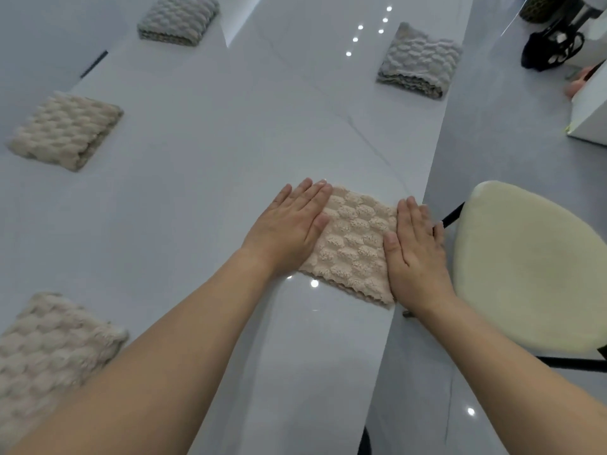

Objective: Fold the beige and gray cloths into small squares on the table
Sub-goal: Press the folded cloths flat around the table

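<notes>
Both the left hand (289, 224) and right hand (415, 247) press flat, fingers straight, on the folded beige cloth (353, 244) at the table's (230, 142) right edge; a sideways push may tip it off

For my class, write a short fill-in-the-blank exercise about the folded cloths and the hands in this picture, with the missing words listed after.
1. Both hands, the left hand and the right hand, press flat on a folded cloth whose colour is ____.
2. The number of folded gray cloths on the table is ____.
3. Counting every folded cloth on the table, the total is ____.
4. The cream seat to the right of the table belongs to a ____.

Missing words: beige; two; five; chair
</notes>
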{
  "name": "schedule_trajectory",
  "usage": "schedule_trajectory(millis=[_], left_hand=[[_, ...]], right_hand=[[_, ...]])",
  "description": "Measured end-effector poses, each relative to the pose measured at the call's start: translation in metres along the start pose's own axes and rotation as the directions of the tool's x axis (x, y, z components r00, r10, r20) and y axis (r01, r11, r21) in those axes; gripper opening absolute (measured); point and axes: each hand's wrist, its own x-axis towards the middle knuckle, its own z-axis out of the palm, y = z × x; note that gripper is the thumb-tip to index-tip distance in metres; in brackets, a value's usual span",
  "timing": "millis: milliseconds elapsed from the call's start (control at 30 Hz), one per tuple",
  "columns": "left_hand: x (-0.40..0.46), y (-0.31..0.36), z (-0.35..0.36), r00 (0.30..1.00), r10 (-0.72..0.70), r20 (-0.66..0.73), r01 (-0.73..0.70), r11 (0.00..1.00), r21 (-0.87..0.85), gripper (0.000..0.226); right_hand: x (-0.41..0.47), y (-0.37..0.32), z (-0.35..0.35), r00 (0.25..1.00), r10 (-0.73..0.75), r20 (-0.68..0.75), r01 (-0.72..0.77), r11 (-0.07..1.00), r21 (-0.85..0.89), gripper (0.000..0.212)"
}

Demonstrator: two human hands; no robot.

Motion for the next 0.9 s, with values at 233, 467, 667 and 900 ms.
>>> schedule_trajectory(millis=[233, 467, 667, 900], left_hand=[[-0.038, 0.057, 0.008, 0.444, -0.842, -0.305, 0.477, 0.511, -0.715, 0.052], [-0.01, 0.17, 0.048, 0.2, -0.919, -0.341, 0.464, 0.395, -0.793, 0.058], [0.005, 0.172, 0.059, 0.188, -0.918, -0.349, 0.702, 0.374, -0.606, 0.066], [0.002, 0.172, 0.067, 0.271, -0.9, -0.342, 0.862, 0.385, -0.329, 0.063]], right_hand=[[0.051, 0.014, -0.045, 0.94, -0.34, 0.031, 0.311, 0.89, 0.334, 0.059], [0.102, -0.006, -0.05, 0.62, -0.732, 0.283, 0.663, 0.681, 0.31, 0.053], [0.112, -0.004, -0.031, 0.548, -0.738, 0.393, 0.75, 0.642, 0.159, 0.065], [0.113, 0.0, -0.025, 0.564, -0.711, 0.42, 0.795, 0.605, -0.042, 0.069]])
